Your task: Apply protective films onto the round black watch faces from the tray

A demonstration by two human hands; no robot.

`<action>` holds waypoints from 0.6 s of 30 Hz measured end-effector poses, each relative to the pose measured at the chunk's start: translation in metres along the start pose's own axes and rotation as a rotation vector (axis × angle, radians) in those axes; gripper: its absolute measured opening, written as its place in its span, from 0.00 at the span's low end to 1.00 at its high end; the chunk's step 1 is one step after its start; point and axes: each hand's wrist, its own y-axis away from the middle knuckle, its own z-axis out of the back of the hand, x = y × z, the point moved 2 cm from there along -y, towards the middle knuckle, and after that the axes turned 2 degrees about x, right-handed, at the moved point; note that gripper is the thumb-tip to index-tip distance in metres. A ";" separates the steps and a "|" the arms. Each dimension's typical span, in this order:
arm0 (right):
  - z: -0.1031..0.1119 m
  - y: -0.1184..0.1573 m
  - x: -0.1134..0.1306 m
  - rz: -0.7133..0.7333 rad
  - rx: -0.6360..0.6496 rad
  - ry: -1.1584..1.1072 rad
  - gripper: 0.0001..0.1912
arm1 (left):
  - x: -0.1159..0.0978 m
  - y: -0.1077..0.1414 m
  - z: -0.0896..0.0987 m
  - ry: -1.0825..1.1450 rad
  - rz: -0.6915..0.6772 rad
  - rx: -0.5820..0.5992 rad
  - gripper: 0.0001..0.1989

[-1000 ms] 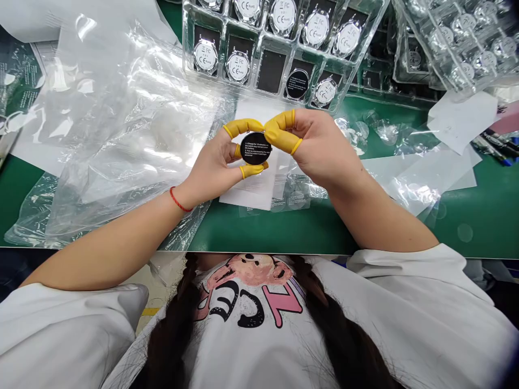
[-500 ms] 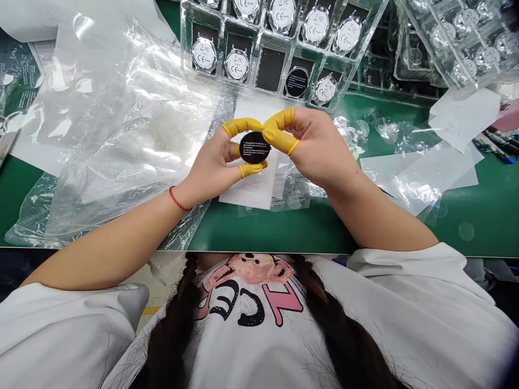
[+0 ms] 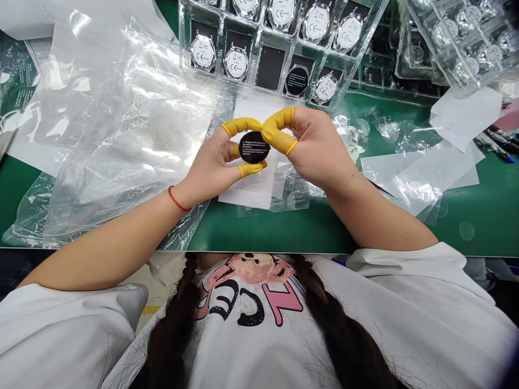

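Both my hands wear yellow finger cots. A round black disc with white printed text (image 3: pixel 254 147) is pinched between the fingertips of my left hand (image 3: pixel 211 162), which has a red string on its wrist. My right hand (image 3: pixel 320 146) presses its yellow-capped fingers against the disc's upper right edge. Beyond them lies a clear plastic tray (image 3: pixel 270 67) of round silver-backed watches, with a matching black disc (image 3: pixel 297 81) in one compartment. Beneath my hands is a white paper sheet (image 3: pixel 247 189).
Crumpled clear plastic bags (image 3: pixel 121 108) cover the left of the green work mat (image 3: pixel 474 227). More clear trays (image 3: pixel 458 38) stack at the top right, with white sheets (image 3: pixel 466 116) and several pens (image 3: pixel 497 143) at the right edge.
My hands, the disc and the tray sit slightly higher and further left in view. The hold on the disc looks the same.
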 end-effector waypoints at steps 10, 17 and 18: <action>0.010 0.001 0.001 0.072 -0.045 0.250 0.19 | -0.004 0.000 -0.002 0.017 0.063 -0.014 0.34; 0.055 0.009 -0.039 -0.302 -0.016 0.866 0.20 | 0.003 -0.005 -0.002 0.076 0.182 0.023 0.31; 0.058 0.010 -0.047 -0.338 -0.005 0.859 0.22 | 0.003 -0.006 -0.002 0.081 0.191 0.029 0.31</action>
